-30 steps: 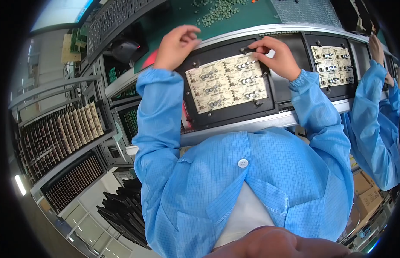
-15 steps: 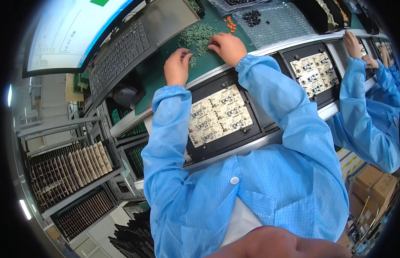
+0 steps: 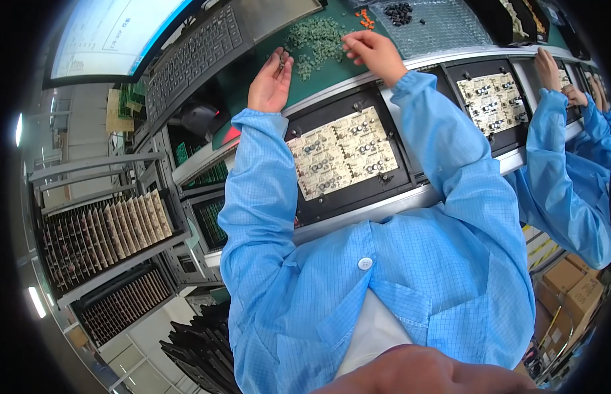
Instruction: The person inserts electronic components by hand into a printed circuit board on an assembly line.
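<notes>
Left hand (image 3: 271, 88), its grip loosely closed around small dark parts (image 3: 282, 60), and right hand (image 3: 376, 56), its fingertips drawn together (contents cannot be told), flank a heap of green components (image 3: 316, 41) on the far counter (image 3: 335, 73). Nearer lies a cream circuit-board panel (image 3: 345, 154) in a black frame (image 3: 345, 195); at far left, a monitor (image 3: 115, 33) bears dark characters on white.

The bare left hand (image 3: 271, 85), palm turned up, and the bare right hand (image 3: 379, 56) flank a loose pile of small green components (image 3: 316, 41); nearer, a cream rectangular circuit-board panel (image 3: 345, 152) sits in a black frame (image 3: 355, 197).
</notes>
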`<action>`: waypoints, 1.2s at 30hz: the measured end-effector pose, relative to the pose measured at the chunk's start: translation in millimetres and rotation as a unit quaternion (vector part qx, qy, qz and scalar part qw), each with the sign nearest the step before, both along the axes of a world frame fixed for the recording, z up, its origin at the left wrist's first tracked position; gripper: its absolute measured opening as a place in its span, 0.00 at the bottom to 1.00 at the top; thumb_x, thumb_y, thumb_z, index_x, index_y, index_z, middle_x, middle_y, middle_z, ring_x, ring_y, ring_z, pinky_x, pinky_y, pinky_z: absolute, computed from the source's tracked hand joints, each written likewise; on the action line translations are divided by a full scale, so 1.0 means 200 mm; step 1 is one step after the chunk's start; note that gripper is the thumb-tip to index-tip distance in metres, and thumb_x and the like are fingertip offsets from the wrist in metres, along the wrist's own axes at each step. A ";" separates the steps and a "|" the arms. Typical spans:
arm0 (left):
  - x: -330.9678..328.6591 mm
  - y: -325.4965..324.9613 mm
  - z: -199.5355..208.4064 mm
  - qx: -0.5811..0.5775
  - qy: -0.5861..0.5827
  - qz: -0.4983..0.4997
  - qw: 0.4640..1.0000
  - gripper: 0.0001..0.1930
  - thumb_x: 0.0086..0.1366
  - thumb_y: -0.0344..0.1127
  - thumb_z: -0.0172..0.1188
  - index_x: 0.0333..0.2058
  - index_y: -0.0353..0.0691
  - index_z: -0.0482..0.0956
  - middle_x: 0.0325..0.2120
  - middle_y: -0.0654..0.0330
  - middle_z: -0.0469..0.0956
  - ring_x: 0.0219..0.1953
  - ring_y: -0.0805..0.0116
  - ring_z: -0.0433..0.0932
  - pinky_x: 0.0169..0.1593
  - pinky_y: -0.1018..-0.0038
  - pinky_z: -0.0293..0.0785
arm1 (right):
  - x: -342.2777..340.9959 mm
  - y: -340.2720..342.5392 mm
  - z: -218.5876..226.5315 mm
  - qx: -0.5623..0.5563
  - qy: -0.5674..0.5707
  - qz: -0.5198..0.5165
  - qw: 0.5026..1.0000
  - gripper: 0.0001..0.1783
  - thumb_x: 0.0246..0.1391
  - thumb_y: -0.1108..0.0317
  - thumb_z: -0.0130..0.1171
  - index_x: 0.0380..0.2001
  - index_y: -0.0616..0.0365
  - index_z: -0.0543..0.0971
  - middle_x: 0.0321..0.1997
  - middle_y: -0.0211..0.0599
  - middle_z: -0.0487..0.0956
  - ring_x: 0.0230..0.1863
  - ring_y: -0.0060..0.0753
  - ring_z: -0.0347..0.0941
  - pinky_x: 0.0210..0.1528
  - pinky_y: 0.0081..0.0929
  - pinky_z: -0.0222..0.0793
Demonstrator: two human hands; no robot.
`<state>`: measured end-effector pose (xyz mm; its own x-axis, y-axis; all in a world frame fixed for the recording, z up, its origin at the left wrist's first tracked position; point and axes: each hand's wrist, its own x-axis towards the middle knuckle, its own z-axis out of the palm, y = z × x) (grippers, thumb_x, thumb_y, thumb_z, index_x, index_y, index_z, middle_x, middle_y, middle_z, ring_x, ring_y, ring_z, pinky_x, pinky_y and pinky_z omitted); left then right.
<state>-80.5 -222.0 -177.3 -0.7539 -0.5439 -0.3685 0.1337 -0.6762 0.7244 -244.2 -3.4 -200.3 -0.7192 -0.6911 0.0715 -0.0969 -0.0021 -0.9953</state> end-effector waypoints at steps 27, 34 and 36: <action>0.54 0.62 0.00 -0.477 -0.187 -0.122 0.850 0.06 0.68 0.26 0.67 0.42 0.34 0.86 0.37 0.63 0.86 0.34 0.81 0.80 0.38 0.82 0.75 | 0.41 0.40 -0.03 0.159 0.337 0.024 0.928 0.09 0.59 0.64 0.65 0.39 0.54 0.88 0.34 0.39 0.85 0.37 0.43 0.82 0.41 0.38 0.77; 0.53 0.69 0.01 -0.702 -0.133 -0.157 0.682 0.07 0.61 0.25 0.68 0.38 0.40 0.87 0.30 0.59 0.83 0.27 0.71 0.78 0.32 0.76 0.75 | 0.34 0.46 -0.04 0.026 -0.078 0.068 0.994 0.17 0.72 0.63 0.56 0.59 0.51 0.82 0.39 0.21 0.81 0.35 0.12 0.71 0.37 0.14 0.69; 0.51 0.71 0.04 -0.702 -0.143 -0.152 0.681 0.05 0.60 0.25 0.68 0.35 0.40 0.86 0.30 0.60 0.83 0.28 0.68 0.78 0.32 0.73 0.75 | 0.34 0.47 -0.03 0.020 -0.099 0.083 0.991 0.20 0.73 0.62 0.55 0.64 0.53 0.77 0.41 0.20 0.78 0.38 0.12 0.69 0.39 0.13 0.68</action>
